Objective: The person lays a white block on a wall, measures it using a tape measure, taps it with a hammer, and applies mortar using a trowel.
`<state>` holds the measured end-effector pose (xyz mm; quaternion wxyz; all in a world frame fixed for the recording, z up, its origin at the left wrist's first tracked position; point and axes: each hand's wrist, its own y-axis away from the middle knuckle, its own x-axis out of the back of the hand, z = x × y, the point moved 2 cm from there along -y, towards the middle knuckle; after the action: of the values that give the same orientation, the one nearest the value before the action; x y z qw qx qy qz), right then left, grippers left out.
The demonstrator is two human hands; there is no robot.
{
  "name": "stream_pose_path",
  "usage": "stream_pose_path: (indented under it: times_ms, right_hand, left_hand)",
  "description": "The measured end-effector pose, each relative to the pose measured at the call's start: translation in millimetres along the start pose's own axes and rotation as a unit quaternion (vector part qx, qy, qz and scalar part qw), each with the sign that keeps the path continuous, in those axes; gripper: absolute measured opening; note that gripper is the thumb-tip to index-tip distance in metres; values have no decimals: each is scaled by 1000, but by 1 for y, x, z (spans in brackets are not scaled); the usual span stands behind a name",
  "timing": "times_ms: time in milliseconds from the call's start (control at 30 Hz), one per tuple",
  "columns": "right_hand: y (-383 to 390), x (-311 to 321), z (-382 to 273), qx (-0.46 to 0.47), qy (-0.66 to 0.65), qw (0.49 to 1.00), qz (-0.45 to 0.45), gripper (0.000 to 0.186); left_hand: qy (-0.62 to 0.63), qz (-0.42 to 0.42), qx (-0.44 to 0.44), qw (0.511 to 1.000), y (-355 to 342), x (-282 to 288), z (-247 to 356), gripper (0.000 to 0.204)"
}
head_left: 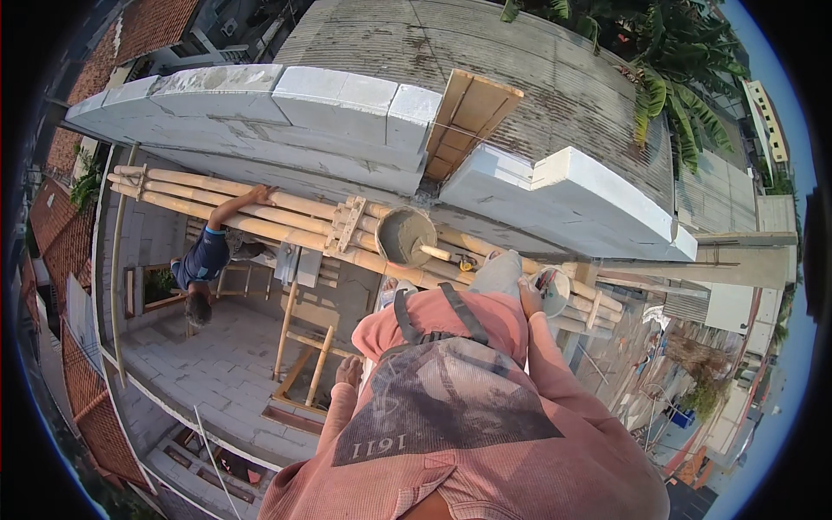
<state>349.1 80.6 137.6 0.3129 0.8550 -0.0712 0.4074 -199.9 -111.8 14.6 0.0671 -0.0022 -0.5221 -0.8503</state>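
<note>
My left hand (pixel 349 371) hangs low beside my body, away from the scaffold poles; its fingers are too small to make out. My right hand (pixel 529 297) is at the near left edge of a pale bucket (pixel 555 293), its fingers against the rim. That bucket stands on the bamboo scaffold at my right. In front of me a round tub (pixel 405 237) of wet grey mortar rests on the bamboo poles (pixel 295 234). A trowel with a light wooden handle (pixel 435 253) lies in it, its blade hidden in the mortar.
A white block wall (pixel 347 117) runs along the far side, with a gap where a wooden board (pixel 468 121) leans. At left a person in a dark blue shirt (pixel 201 260) reaches up to the poles. Deep drops open on both sides; a corrugated roof (pixel 390 43) lies beyond.
</note>
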Motion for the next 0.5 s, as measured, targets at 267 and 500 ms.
stream_pose_path:
  times_ms: [267,500]
  right_hand:
    - [-17,-10,16,-139,31,984,-107,73]
    - [-1,-9,-40,-196,73,970,-125,96]
  left_hand:
    - [-139,-2,28,990,35,29,73,38]
    - [-66,25,64,995,32,47,90,41]
